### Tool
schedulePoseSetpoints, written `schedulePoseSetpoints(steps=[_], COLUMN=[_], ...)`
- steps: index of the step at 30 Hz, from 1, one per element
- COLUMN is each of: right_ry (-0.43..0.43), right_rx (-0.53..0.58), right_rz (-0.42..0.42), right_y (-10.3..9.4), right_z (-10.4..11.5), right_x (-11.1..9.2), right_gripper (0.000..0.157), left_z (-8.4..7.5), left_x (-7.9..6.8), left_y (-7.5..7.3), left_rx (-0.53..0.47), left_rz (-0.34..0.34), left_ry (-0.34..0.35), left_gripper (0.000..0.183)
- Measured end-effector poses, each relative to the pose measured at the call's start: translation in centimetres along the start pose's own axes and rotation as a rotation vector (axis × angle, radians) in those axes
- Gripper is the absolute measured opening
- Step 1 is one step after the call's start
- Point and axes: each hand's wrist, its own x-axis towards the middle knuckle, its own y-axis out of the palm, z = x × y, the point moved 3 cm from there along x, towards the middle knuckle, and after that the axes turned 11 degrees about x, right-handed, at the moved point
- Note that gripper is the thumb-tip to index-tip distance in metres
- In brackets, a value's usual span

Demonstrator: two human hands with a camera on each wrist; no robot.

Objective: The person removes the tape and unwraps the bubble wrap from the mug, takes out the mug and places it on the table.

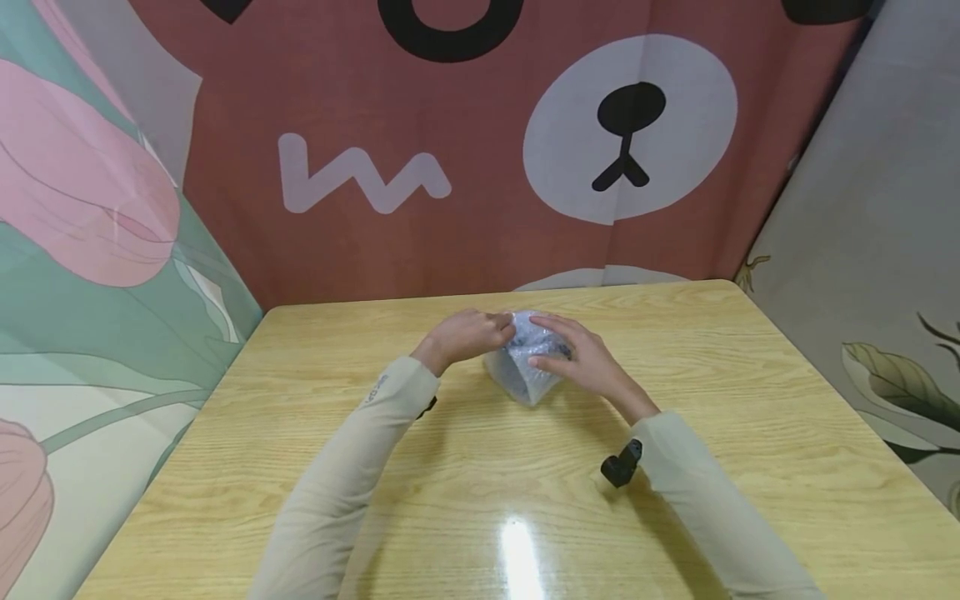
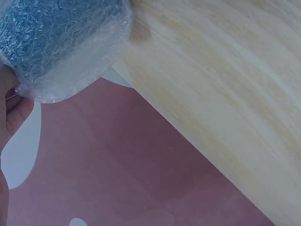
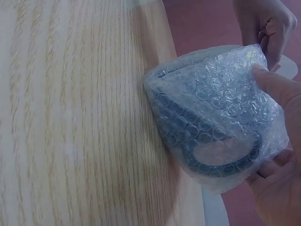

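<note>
A mug in clear bubble wrap [image 1: 527,382] stands near the middle of the table's far half. Through the plastic in the right wrist view, a dark loop-shaped handle [image 3: 223,170] shows, and the left wrist view shows a blue body under the wrap [image 2: 61,37]. My left hand [image 1: 467,333] pinches the wrap's upper edge from the left, fingers bent in. From the right, my right hand [image 1: 588,360] holds the bundle, its thumb [image 3: 275,87] on one face and its other fingers partly hidden behind.
The wooden table [image 1: 480,475] reaches back to a red cloth [image 1: 360,250] with a cartoon bear print. Patterned cloths hang at both sides. A small black camera [image 1: 621,465] sits at my right wrist.
</note>
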Motion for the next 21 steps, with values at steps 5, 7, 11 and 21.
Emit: schedulePoseSetpoints(steps=[5, 7, 11, 21], right_ry=[0.005, 0.005, 0.007, 0.015], right_rx=[0.023, 0.024, 0.025, 0.059], right_rz=[-0.014, -0.017, -0.022, -0.025], right_y=[0.03, 0.05, 0.10, 0.15], right_z=[-0.05, -0.07, -0.12, -0.24], right_x=[0.03, 0.04, 0.02, -0.08], right_gripper=[0.066, 0.066, 0.066, 0.068], left_z=[0.02, 0.04, 0.07, -0.07], left_x=[-0.02, -0.04, -0.16, -0.52], left_y=[0.25, 0.40, 0.53, 0.94], left_rx=[-0.065, -0.084, -0.108, -0.117], left_rz=[0.033, 0.037, 0.029, -0.045], left_ry=[-0.036, -0.052, -0.077, -0.131], left_gripper=[0.005, 0.004, 0.002, 0.007])
